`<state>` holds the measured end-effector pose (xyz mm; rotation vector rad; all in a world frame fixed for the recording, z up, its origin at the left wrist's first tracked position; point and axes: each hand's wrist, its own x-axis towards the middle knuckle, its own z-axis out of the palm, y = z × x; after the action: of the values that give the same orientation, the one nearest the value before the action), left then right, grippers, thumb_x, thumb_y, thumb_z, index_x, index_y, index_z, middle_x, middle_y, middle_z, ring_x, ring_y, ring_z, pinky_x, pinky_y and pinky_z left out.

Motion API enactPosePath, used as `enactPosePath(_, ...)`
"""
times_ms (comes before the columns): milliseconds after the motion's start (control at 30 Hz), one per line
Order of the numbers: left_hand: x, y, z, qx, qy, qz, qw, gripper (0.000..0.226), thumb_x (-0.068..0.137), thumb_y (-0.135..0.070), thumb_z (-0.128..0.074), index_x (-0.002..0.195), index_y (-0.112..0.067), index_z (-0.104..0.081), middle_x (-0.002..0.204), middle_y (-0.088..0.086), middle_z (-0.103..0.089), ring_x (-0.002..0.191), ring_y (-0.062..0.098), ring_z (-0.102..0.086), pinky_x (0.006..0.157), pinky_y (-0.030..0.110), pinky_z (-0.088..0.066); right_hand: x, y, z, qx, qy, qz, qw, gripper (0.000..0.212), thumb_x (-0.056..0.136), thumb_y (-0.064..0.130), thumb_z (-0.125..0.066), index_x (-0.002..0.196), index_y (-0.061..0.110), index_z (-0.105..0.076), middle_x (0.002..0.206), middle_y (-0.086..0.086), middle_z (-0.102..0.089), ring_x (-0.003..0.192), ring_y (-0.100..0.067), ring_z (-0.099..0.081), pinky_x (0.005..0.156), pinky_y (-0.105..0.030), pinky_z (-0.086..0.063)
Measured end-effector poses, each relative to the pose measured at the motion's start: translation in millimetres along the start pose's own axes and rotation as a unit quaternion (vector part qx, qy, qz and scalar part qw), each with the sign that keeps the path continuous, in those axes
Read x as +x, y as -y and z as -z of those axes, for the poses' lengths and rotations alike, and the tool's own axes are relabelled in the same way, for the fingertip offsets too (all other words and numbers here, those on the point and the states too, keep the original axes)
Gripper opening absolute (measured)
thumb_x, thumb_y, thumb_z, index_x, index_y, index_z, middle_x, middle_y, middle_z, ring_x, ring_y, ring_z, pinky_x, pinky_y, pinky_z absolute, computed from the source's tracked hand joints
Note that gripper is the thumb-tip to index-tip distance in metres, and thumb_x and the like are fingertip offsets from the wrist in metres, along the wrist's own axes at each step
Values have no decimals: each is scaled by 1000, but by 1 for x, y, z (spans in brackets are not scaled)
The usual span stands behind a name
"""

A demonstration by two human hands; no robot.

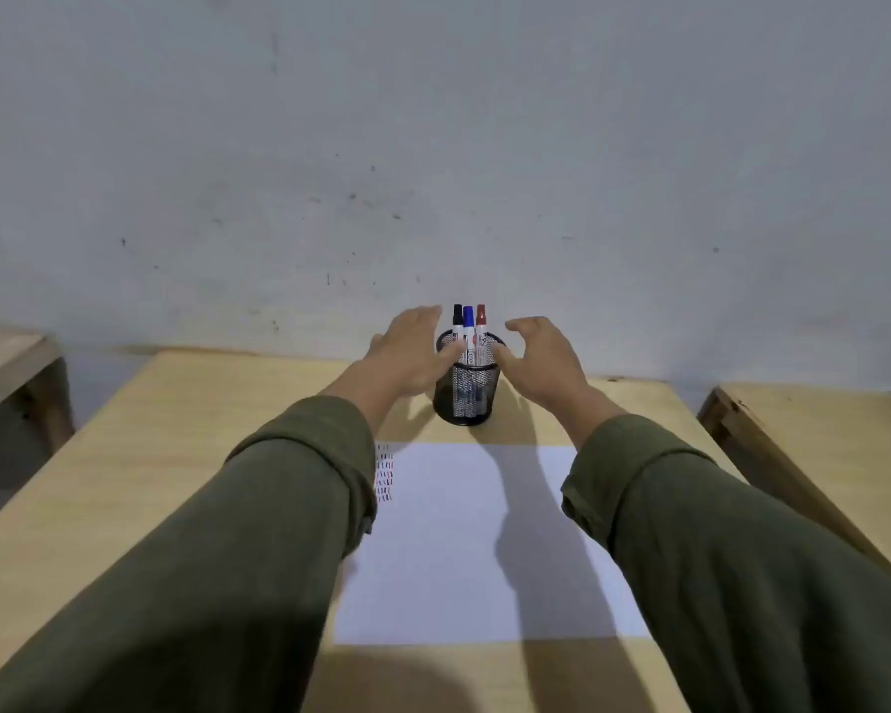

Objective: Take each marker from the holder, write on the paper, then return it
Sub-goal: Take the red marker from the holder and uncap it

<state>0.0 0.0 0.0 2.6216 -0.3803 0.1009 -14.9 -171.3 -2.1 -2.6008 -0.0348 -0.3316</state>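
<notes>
A black mesh holder (467, 398) stands at the far middle of the wooden table. Three markers stand upright in it: black cap (457, 316), blue cap (468, 318), red cap (480, 316). My left hand (407, 352) is at the holder's left side, fingers extended, thumb against the rim. My right hand (543, 360) is at its right side, fingers loosely bent, thumb near the rim. Neither hand holds a marker. A white paper (464, 537) lies in front of the holder, with rows of short pen strokes (384, 473) at its far left corner.
The table (217, 445) ends at a grey wall (433, 146) just behind the holder. Another wooden table (819, 434) stands to the right and a third (1, 362) to the left, with gaps between them.
</notes>
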Motion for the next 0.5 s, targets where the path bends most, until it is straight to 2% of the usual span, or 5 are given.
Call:
enactPosePath(333,22,17,-32,-32,7,-7,999,67,94,-50,-33,149,-15,-16,157,5,-23,144,21,-22,113,50,-23,44,-8,-25,34,13,-32,999,42,90,33,-55,126,10,-58,137,-11,-50,125,-26,-48,103,-36,-37)
enactPosePath(500,21,21,-40,-48,9,-10,999,66,94,-52,-31,147,-16,-18,154,4,-29,144,20,-23,112,52,-25,48,-9,-31,67,13,-34,997,35,90,28,-56,120,13,-65,129,-11,-57,118,-26,-53,89,-28,-38)
